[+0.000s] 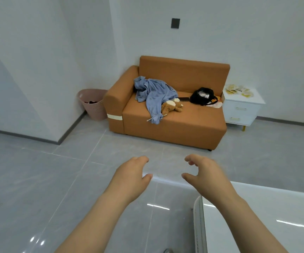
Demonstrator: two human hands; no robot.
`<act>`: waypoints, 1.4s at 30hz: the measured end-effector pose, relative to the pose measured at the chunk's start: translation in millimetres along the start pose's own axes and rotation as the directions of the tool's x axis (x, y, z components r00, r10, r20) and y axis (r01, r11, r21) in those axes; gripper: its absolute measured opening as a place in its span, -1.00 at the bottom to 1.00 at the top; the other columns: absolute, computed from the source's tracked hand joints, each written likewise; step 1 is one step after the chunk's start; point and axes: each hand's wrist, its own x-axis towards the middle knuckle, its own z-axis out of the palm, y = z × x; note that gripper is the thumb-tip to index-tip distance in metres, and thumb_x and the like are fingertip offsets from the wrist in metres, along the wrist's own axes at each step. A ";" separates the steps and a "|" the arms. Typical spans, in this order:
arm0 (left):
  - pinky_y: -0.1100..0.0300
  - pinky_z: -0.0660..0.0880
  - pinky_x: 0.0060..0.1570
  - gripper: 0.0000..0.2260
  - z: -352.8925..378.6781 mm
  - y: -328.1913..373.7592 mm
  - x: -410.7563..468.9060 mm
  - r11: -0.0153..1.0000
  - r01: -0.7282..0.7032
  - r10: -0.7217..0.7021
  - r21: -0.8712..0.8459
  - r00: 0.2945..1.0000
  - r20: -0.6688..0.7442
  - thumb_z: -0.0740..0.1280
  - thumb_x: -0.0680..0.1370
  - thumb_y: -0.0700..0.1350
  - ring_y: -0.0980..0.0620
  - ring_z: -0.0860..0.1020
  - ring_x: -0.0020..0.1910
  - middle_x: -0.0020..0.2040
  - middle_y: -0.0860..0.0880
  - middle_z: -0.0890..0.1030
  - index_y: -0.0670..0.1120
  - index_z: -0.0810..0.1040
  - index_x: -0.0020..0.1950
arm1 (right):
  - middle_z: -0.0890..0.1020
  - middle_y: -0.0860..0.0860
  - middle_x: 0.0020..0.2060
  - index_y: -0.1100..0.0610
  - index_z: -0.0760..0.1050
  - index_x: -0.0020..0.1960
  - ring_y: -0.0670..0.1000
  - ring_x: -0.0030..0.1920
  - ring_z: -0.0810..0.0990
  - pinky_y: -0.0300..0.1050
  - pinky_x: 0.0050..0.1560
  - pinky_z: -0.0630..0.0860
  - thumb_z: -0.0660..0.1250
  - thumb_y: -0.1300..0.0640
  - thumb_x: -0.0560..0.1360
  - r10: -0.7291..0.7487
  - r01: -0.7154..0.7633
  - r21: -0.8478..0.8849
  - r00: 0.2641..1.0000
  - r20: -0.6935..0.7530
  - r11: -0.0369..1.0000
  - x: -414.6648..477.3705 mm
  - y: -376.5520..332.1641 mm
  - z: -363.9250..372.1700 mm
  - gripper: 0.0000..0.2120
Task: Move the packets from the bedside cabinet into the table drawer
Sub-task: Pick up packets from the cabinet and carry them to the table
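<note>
A pink basket is sitting in the corner at far left, just beside the sofa, where a blue shirt is lying crumpled on the seat. The left hand is reaching out over the floor, its grip half-open, with fingers loosely curled and holding nothing. A plush toy is lying against the shirt. The right hand is hovering level with the left, its grip equally loose and empty. A black bag is sitting at the sofa's right end. Beyond it the packets are lying fanned across the top of the white cabinet, well apart from both hands. The glossy bench is showing at lower right, but its drawer is not showing.

The whole carry is probably lying ahead. The packets are looking thin and overlapped, so a hasty scoop may be leaving some behind or sliding some off the edge. An overfull handful may be spilling on the walk back.
</note>
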 end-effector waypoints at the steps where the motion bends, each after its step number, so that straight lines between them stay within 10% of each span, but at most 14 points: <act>1: 0.23 0.31 0.26 -0.57 0.4 0.9 15.3 1.000 -0.015 0.015 0.001 1.000 0.006 0.27 0.56 0.03 0.04 0.42 0.31 0.35 0.02 0.43 -0.01 0.32 0.42 | 0.55 -0.11 0.18 -0.07 0.41 0.31 -0.09 0.21 0.48 -0.17 0.14 0.44 0.38 -0.02 0.46 0.016 -0.016 -0.007 1.000 -0.006 1.000 11.2 3.9 -1.6 -0.56; 42: 0.11 0.44 0.22 -0.57 25.2 172.0 647.3 0.919 -0.390 0.391 -0.056 0.886 0.249 0.28 0.56 0.04 0.03 0.46 0.25 0.31 0.02 0.45 0.01 0.32 0.41 | 0.57 -0.10 0.16 -0.04 0.42 0.30 -0.06 0.16 0.53 -0.12 0.12 0.50 0.40 -0.04 0.45 0.469 -0.466 0.065 0.863 -0.185 0.882 505.7 221.0 -160.8 -0.56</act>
